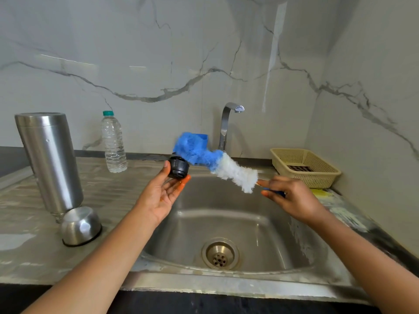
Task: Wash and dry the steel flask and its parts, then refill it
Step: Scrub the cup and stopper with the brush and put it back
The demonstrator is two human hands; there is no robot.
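Marble walls back the steel sink [226, 214], over which I see the left hand [158, 196] pinching the black stopper [178, 167] at the tip of the bottle brush [217, 164], whose handle the right hand [292, 198] grips. The flask [49, 159] and the cup [80, 225] stand upside down on the surface [118, 200] near a capped bottle of water [113, 143]. The basket [317, 177] holds something dark.

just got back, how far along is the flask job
Looks done: the tall steel flask and round steel cup stand upside down on the counter. In hand: the left hand pinches the black stopper, the right hand holds the blue-and-white brush against it. Left: drying, refilling; the clear plastic water bottle stands capped.
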